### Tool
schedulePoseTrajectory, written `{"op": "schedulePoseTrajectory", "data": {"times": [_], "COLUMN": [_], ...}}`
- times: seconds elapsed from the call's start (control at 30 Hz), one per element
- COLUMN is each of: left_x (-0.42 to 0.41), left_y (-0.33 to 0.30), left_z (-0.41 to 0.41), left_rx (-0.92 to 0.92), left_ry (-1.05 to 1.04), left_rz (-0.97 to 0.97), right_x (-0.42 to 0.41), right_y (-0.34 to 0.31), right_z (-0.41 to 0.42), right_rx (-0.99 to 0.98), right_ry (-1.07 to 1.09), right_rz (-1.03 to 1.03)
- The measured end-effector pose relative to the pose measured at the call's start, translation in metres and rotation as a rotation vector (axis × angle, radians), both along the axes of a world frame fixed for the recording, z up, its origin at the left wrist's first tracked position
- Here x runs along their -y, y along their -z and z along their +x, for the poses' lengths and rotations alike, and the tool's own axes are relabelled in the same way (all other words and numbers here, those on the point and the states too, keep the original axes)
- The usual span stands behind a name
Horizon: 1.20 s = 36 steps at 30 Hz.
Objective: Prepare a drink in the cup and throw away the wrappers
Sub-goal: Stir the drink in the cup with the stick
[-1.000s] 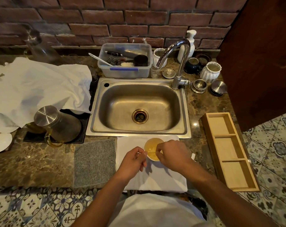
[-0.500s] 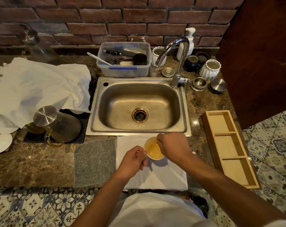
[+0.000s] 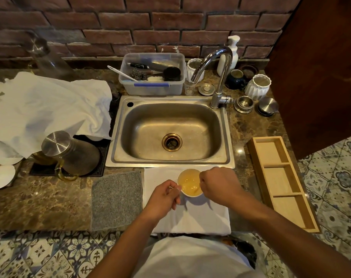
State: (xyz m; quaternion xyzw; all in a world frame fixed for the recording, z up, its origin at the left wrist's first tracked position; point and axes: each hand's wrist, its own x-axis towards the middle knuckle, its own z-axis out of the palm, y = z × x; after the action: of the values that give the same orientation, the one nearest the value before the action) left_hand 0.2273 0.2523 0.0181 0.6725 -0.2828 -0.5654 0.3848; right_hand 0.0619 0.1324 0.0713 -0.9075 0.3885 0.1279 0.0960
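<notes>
A small white cup (image 3: 190, 195) filled with yellow liquid stands on a folded white towel (image 3: 200, 219) just in front of the sink. My left hand (image 3: 162, 199) pinches the cup at its left side. Over the cup's right rim, my right hand (image 3: 218, 185) is closed, fingertips pointing down into the cup. A faint blurred streak in the liquid suggests a thin stirrer, but the fingers hide most of it. No wrappers are in sight.
A steel sink (image 3: 228, 137) with a tap (image 3: 220, 77) lies behind the cup. A grey mat (image 3: 116, 199) is left of the towel and a wooden tray (image 3: 281, 181) right of it. A glass kettle (image 3: 70, 153), a white cloth (image 3: 50, 109) and a plastic tub (image 3: 152, 87) stand further back.
My right hand has shifted around the cup's rim from its near side to its right side, and the liquid looks stirred. The left hand stays on the cup.
</notes>
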Motion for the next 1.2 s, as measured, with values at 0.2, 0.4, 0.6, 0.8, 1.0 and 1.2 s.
{"op": "schedulePoseTrajectory", "data": {"times": [0.2, 0.4, 0.6, 0.8, 1.0, 1.2], "left_x": [-0.001, -0.002, -0.002, -0.002, -0.003, -0.003], "left_y": [0.0, -0.002, 0.001, 0.005, 0.005, 0.006], "left_z": [0.0, 0.001, 0.001, 0.003, 0.002, 0.001], "left_rx": [0.008, 0.012, -0.001, 0.038, 0.04, 0.047], "left_ry": [0.003, 0.002, -0.003, 0.019, 0.018, 0.007], "left_rz": [0.01, 0.013, 0.017, 0.035, 0.027, 0.025], "right_x": [0.001, -0.008, -0.022, -0.01, -0.008, -0.024], "right_y": [0.004, 0.016, 0.022, 0.019, 0.018, 0.012], "right_z": [0.014, 0.022, 0.021, 0.013, 0.0, -0.015], "right_rx": [-0.017, 0.162, 0.173, 0.173, 0.149, 0.462], "right_ry": [-0.045, 0.006, -0.067, 0.005, -0.002, 0.268], "right_rz": [-0.126, -0.06, 0.002, 0.027, -0.045, 0.085]}}
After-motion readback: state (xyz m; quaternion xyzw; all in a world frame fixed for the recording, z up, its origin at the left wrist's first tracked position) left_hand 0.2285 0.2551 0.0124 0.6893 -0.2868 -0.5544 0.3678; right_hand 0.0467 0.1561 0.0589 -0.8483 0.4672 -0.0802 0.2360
